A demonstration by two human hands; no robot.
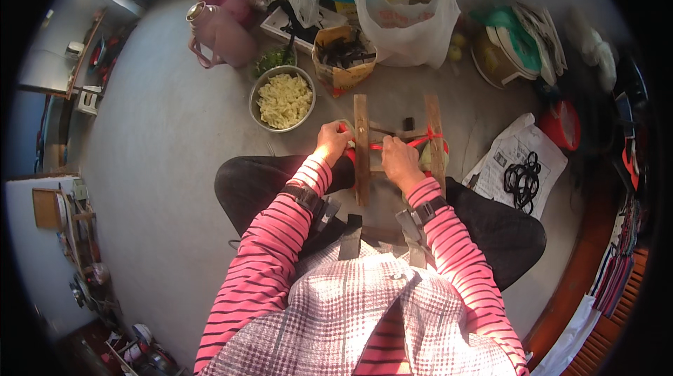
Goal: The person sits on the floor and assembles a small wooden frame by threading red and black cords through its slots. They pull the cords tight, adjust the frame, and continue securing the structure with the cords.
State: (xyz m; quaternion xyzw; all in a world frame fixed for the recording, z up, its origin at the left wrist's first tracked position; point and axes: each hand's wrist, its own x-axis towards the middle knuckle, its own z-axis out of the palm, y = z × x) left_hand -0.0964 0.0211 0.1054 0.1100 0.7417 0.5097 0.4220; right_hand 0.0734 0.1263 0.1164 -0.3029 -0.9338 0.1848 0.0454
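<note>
Between my knees stands a small wooden frame (361, 158), two upright bars joined by crosspieces. A red strap (421, 142) runs across it and wraps the right-hand bar. My left hand (335, 142) is closed just outside the left bar, with red strap showing at its fingers. Inside the frame, my right hand (402, 163) pinches the strap near the left bar's other side. Part of the strap is hidden behind the bars and my fingers.
A metal bowl of pale yellow shreds (284, 99) sits ahead to the left, near pink jugs (223, 36). Behind the frame are a carton of dark strips (343, 57) and a white plastic bag (413, 25). Black cord (522, 182) lies on paper (550, 158) at right.
</note>
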